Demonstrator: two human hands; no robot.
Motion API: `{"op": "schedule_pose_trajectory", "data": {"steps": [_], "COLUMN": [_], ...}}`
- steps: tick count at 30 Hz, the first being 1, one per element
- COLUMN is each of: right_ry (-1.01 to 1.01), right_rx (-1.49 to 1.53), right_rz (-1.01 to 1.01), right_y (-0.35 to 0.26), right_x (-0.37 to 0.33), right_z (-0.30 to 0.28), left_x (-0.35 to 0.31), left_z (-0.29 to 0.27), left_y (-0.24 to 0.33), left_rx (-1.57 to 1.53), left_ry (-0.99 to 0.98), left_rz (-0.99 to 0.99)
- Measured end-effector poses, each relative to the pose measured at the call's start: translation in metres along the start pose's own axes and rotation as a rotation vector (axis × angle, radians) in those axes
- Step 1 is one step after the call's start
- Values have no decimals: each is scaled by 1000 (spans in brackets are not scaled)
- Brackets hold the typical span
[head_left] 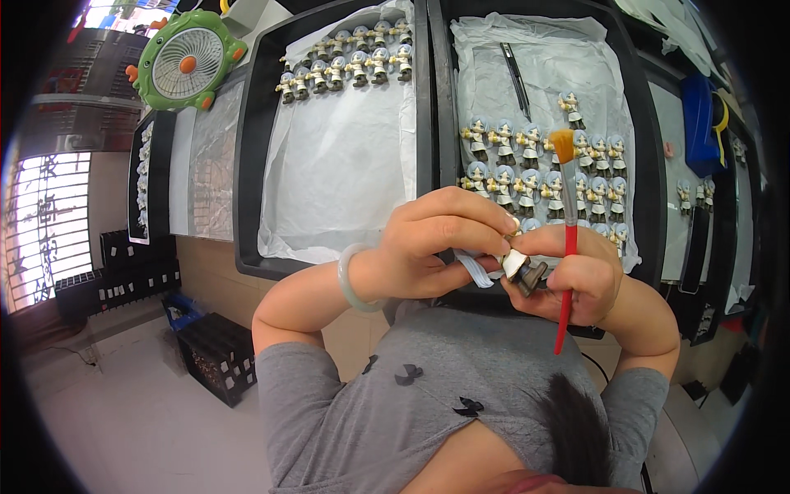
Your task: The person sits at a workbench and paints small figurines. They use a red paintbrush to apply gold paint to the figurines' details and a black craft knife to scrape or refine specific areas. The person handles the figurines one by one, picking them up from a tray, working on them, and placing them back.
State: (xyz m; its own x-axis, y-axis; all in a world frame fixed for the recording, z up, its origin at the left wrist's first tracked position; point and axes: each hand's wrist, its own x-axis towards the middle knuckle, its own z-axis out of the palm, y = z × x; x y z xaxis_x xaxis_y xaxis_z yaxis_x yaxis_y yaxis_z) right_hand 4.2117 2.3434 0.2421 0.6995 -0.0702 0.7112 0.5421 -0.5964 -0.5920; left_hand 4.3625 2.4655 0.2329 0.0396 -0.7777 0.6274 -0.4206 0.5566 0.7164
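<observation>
1 green fan (177, 78) — orange hub (188, 64)

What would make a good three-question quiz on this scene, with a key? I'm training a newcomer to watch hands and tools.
1. Where does the slim black tool lie?
a) in the left tray
b) in the right tray
c) on the floor

2. True or false: the right hand holds both a red-handled brush and a figurine.

3. Fill in: behind the left hand, a pale ____ circles the wrist.

Key: 1. b; 2. True; 3. bangle
</observation>
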Motion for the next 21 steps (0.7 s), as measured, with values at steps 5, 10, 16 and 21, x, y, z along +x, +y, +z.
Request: {"op": "schedule_pose_trajectory", "data": {"steps": [5, 10, 16, 21], "right_ry": [-180, 118, 18, 18], "right_rx": [-53, -132, -177, 52], "right_rz": [-24, -210, -259, 195], "right_y": [-4, 2, 5, 4], "right_x": [3, 0, -5, -3], "right_z": [-11, 5, 0, -3], "left_x": [1, 1, -1, -5], "left_z": [1, 3, 5, 4], "left_y": [-1, 2, -5, -8], "left_rx": [-68, -96, -196, -193], "left_ry": [0, 34, 75, 109], "left_rz": [-44, -66, -36, -254]}}
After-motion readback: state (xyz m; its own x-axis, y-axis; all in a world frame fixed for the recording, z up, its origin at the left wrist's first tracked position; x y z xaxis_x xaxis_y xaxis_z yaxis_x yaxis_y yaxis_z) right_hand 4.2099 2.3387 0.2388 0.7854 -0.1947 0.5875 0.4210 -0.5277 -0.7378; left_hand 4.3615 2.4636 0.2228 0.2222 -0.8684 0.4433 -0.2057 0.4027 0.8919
